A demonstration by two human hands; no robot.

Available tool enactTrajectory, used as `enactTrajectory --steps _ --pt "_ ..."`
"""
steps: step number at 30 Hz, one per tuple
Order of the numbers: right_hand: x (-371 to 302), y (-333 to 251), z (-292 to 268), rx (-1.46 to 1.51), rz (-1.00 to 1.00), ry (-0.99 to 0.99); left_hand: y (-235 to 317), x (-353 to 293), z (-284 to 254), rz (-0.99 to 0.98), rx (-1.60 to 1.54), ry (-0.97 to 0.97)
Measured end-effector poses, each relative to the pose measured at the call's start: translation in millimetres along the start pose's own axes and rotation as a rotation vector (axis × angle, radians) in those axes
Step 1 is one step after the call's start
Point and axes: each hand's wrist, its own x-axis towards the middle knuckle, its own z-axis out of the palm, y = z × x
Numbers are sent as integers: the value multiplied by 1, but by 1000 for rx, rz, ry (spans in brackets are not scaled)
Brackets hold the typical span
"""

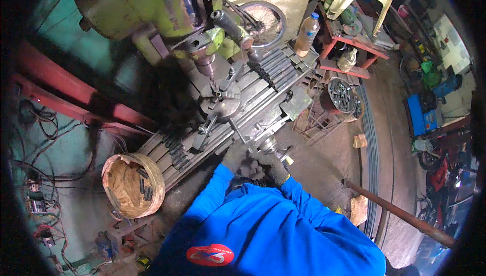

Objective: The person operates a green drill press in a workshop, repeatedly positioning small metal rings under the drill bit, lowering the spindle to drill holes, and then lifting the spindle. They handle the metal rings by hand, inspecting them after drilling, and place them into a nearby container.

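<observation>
My left hand, in a dark grey work glove, is at the front edge of the machine table, by the lower end of a metal rod. That rod slopes up to a round chuck clamped on the slotted table. Close by, my right hand, also gloved, is just below a metal handwheel. The fingers of both hands are dark and blend together, so their grip is unclear. Above the chuck hangs the green machine's spindle with a drill bit. Step clamps stand beside the chuck.
Dark metal bars lie on the table's far right part, short pieces at its left. A round tub is at left. A bucket of metal parts, a plastic bottle and a leaning rusty pipe are at right.
</observation>
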Motion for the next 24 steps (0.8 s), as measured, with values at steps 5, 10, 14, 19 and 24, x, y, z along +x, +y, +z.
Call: enactTrajectory --steps 5,10,14,19,24 --pt "11 -54 -29 -579 31 -245 -134 77 -53 131 263 233" --pt "77 -74 -122 -1636 -227 133 -68 30 9 360 1302 397" --pt "133 -61 -174 -2012 -442 109 -58 26 10 334 1465 374" --pt "157 -65 -179 -2275 -283 -61 -86 43 6 201 1223 605" --pt "113 -105 -169 -1968 -148 -575 -90 53 7 55 632 709"
